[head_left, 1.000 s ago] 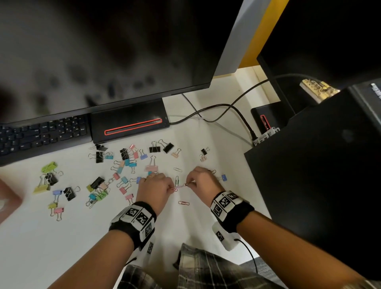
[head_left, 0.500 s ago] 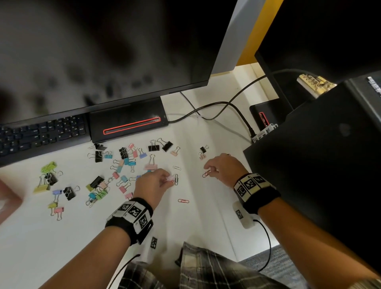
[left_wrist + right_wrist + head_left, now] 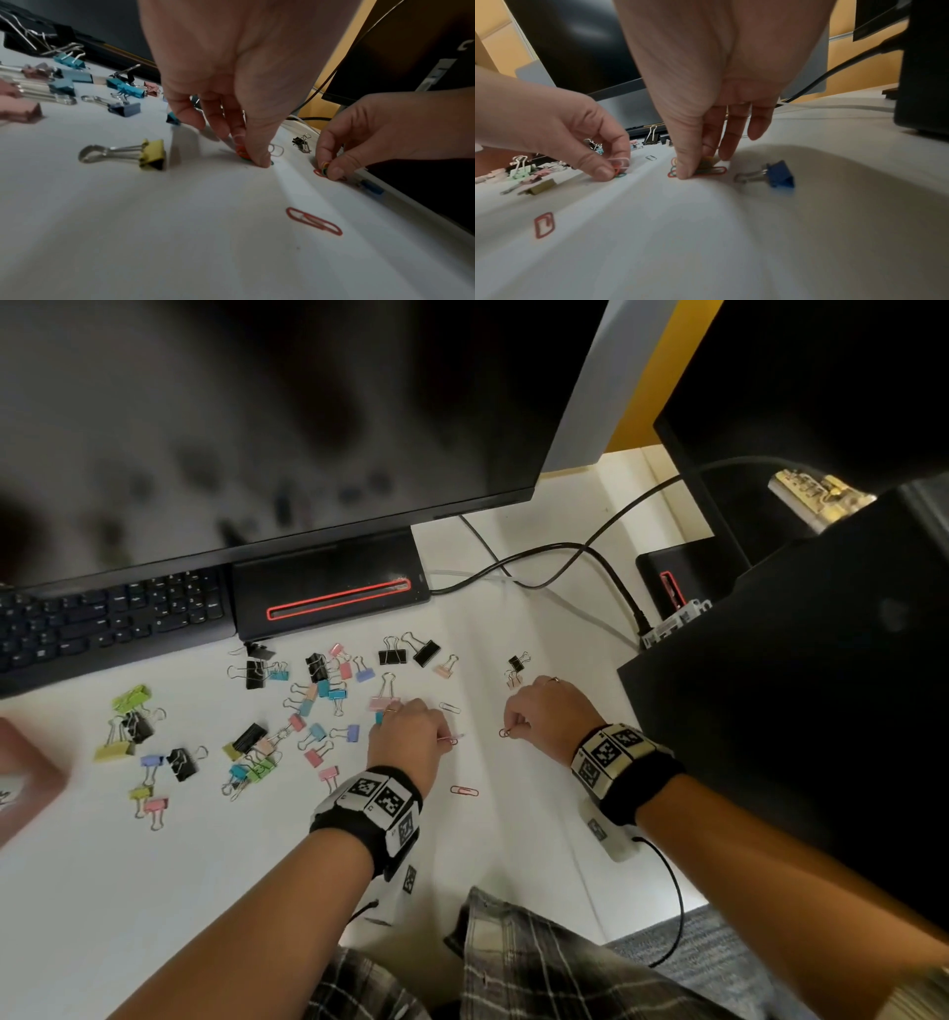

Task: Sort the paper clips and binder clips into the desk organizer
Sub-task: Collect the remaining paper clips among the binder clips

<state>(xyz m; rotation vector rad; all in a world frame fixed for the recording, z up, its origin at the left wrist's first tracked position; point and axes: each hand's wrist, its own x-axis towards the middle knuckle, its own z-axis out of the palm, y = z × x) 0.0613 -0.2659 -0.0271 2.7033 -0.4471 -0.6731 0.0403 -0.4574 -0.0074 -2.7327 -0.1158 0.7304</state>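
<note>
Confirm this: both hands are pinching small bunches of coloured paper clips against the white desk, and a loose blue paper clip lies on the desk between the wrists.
One detail is wrong: the loose wire paper clip between the wrists is red, not blue, as the head view shows. The rest holds: the left hand and the right hand each pinch small bunches of coloured paper clips against the white desk.

Coloured binder clips (image 3: 313, 706) lie scattered flat at the left on the white counter (image 3: 154, 891), while a red paper clip (image 3: 464, 791) lies alone nearer, with other paper clips (image 3: 707, 169) bunched to its right.
</note>
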